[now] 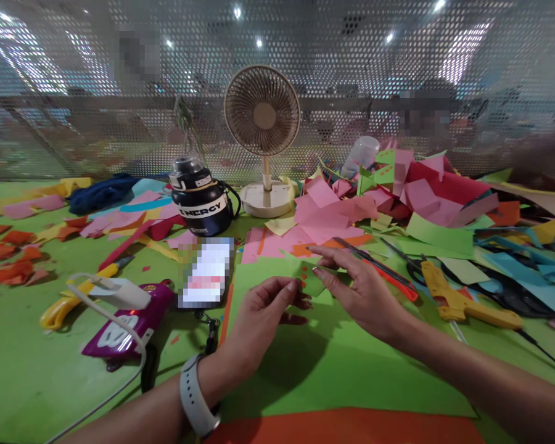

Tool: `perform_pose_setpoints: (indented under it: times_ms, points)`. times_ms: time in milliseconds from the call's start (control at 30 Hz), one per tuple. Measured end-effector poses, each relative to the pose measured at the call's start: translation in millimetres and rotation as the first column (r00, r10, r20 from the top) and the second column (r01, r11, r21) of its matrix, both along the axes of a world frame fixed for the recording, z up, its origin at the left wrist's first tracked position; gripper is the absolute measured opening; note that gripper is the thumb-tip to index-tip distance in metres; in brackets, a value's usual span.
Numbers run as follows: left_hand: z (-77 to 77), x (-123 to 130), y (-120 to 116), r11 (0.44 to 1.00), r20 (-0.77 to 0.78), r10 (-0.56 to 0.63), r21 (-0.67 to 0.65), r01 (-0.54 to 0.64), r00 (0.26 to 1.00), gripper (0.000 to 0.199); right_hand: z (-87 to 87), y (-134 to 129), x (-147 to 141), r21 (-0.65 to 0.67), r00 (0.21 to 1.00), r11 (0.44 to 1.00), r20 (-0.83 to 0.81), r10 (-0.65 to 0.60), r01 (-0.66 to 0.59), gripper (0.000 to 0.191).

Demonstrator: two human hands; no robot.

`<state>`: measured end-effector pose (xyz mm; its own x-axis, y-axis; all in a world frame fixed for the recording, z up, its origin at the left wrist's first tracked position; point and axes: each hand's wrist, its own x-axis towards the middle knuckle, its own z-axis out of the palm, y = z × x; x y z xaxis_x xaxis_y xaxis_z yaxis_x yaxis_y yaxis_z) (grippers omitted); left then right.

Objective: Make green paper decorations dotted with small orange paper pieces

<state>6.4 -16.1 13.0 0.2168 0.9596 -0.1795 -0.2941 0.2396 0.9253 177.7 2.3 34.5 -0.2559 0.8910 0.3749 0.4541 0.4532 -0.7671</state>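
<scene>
My left hand (pixel 263 317), with a pale watch band (pixel 197 394) on its wrist, pinches the left edge of a small green paper piece (pixel 313 282). A row of orange-red dots runs down that piece beside my thumb. My right hand (pixel 367 296) is at the piece's right side, thumb and fingers stretched out and apart; whether its fingertips touch the paper, I cannot tell. Beneath both hands lies a large green sheet (pixel 374 370), with an orange sheet (pixel 342 428) showing at its near edge.
Right of the sheet lie a red utility knife (pixel 393 280), scissors (pixel 409 265) and a yellow glue gun (pixel 462 299). A phone (pixel 208 271), purple power strip (pixel 134 324) and yellow-handled cutter (pixel 81 296) lie left. Behind stand a bottle (pixel 203 206), a fan (pixel 263 114) and heaped paper scraps (pixel 333 206).
</scene>
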Motion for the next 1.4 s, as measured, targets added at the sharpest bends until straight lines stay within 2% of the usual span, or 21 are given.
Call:
perform_pose_setpoints:
  times_ms: [300,1033,1400]
  points:
    - [1.4,0.0,-2.0,0.998,0.121,0.0,-0.054,0.007,0.993,0.024,0.0,0.4,1.1,0.025,0.999,0.999,0.006,-0.037,0.037,0.034]
    - [0.4,-2.0,-2.7,0.998,0.085,0.019,-0.053,-0.014,0.996,0.02,-1.3,-1.5,-0.1,0.007,1.0,1.0,-0.008,-0.025,0.025,0.035]
    - [1.8,-0.2,-0.9,0.997,0.057,0.002,-0.079,0.002,0.998,0.024,-0.7,-3.4,-2.0,-0.004,1.0,1.0,-0.027,-0.01,0.01,0.035]
